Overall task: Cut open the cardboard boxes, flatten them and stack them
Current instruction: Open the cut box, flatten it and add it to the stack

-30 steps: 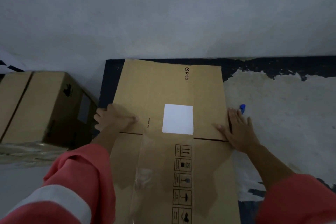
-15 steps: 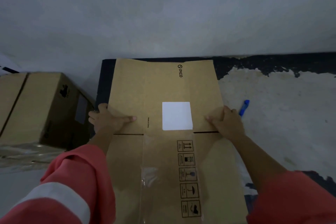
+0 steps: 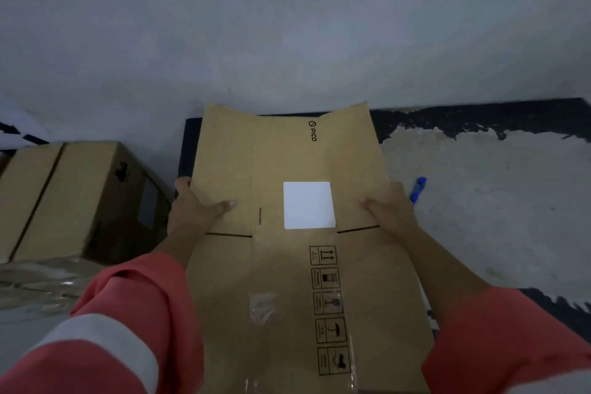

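Observation:
A flattened brown cardboard box (image 3: 281, 163) with a white label and a PICO logo fills the middle of the view, its far flaps bending upward. My left hand (image 3: 195, 211) grips its left edge, thumb on top and fingers underneath. My right hand (image 3: 388, 209) grips the right edge the same way. A blue cutter (image 3: 418, 189) lies on the floor just right of my right hand.
Two unopened brown cardboard boxes (image 3: 73, 198) stand at the left, with clear plastic wrap (image 3: 38, 281) in front of them. A grey wall (image 3: 287, 25) runs across the back. The floor (image 3: 479, 201) at the right is pale with dark patches.
Both hands went from pressing flat on the cardboard to gripping its side edges. The flattened box has lifted off the floor and its far end now curls up.

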